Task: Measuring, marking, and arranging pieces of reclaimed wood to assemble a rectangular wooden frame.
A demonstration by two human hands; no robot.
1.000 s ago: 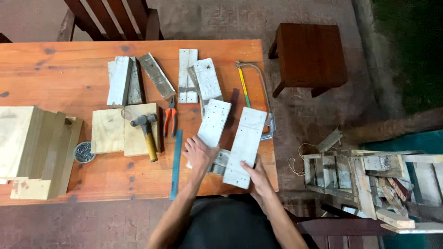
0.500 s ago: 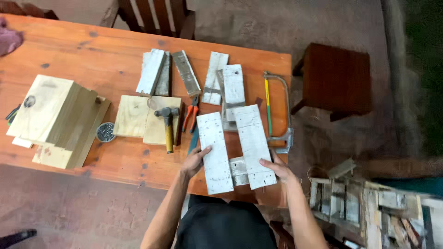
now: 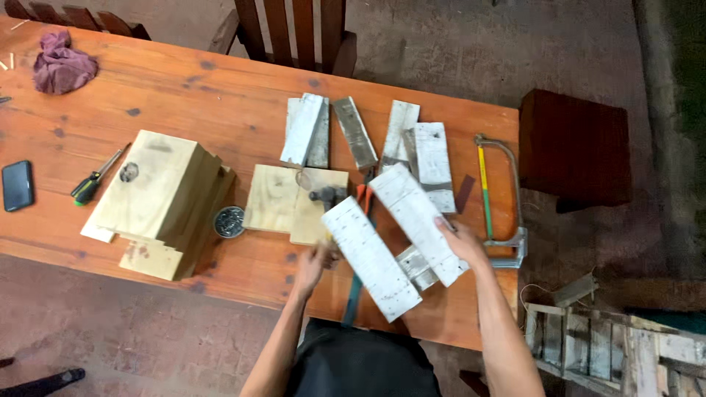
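Since the earlier frames, both whitewashed flat wooden boards had been swung from lying side by side to a slanted pair, fanned apart at their far ends, which suggested they were being picked up or re-set rather than left lying. The left hand (image 3: 318,259) gripped the near-left board (image 3: 370,257) at its edge, fingers curled around it. The right hand (image 3: 460,241) rested on the right board (image 3: 417,217) (whether it clasped it or only pressed, I could not tell). Both boards sat at the near edge of the orange-stained wooden table (image 3: 220,103), over a steel-headed hammer (image 3: 327,195) and pale plywood squares (image 3: 283,198). The paint looked worn and speckled.
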